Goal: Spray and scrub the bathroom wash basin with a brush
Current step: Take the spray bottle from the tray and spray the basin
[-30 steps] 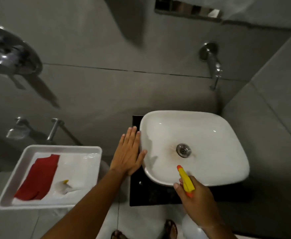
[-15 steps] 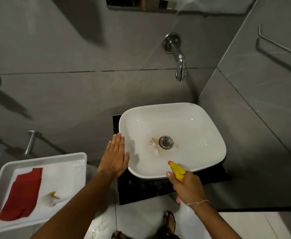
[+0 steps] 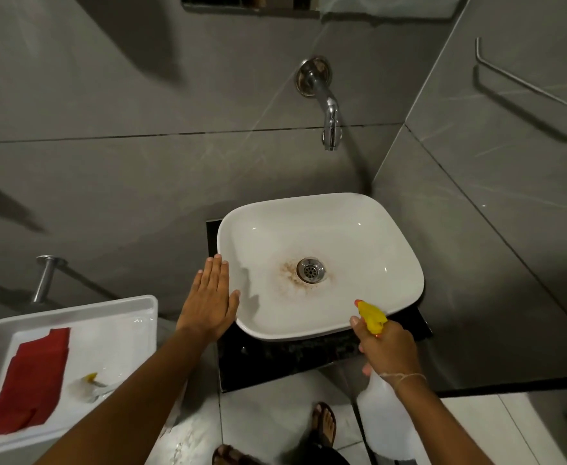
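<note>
One white rounded-square ceramic wash basin (image 3: 359, 236) sits on a black counter, brown stains ringing its one steel drain (image 3: 311, 270). Left hand (image 3: 208, 302) rests flat, fingers together, against its left rim. Right hand (image 3: 387, 347) grips one yellow-nozzled white spray bottle (image 3: 371, 317) at the near rim.

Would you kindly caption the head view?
Right hand aims spray bottle into stained basin; left hand steadies rim.

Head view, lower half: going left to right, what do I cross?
white tray → left hand → wash basin → right hand holding the spray bottle.
</note>
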